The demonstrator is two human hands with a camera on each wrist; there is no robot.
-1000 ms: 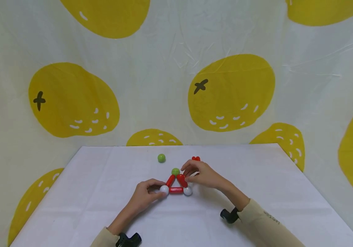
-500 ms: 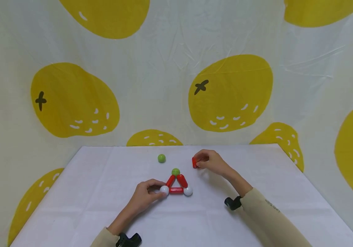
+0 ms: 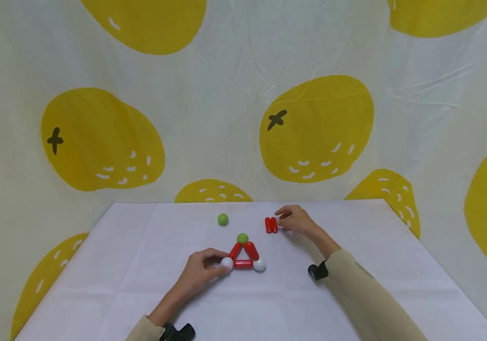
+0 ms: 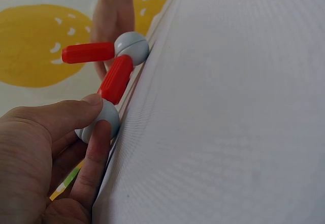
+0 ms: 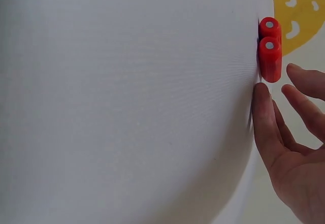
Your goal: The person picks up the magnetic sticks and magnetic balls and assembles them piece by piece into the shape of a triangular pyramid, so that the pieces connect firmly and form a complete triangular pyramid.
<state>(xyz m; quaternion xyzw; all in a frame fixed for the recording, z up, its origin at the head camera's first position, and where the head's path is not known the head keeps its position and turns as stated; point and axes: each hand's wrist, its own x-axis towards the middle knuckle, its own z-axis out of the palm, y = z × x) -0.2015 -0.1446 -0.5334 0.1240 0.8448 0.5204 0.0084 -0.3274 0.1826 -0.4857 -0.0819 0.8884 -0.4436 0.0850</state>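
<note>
Your left hand (image 3: 202, 266) is at the left corner of the triangle (image 3: 243, 264), its grip pinching the left white ball (image 3: 226, 263) between thumb and fingers. The triangle lies on the table (image 3: 294, 308) and is built of three red rods (image 3: 235, 250), with that ball at its left near corner, a right white ball (image 3: 259, 264) at its right near corner, and a grooved green ball (image 3: 242, 237) at its far corner.

Your right hand (image 3: 298, 221) is beyond the triangle and to its right, its grip spread with the fingers loosely bent and holding nothing. Just beside those fingertips, also past the triangle's right side, two loose red rods (image 3: 268, 225) lie side by side, and the right wrist view shows a grey spot on the end of each. You cannot tell from these views whether a fingertip touches them.

A loose green ball (image 3: 223, 219) sits beyond the triangle, a little to its left. You wear beige sleeves (image 3: 367, 293) and a black device (image 3: 178, 332) on each wrist. Behind the triangle, past the table's far edge, hangs a pale backdrop (image 3: 209, 123) printed with large yellow fruit shapes.
</note>
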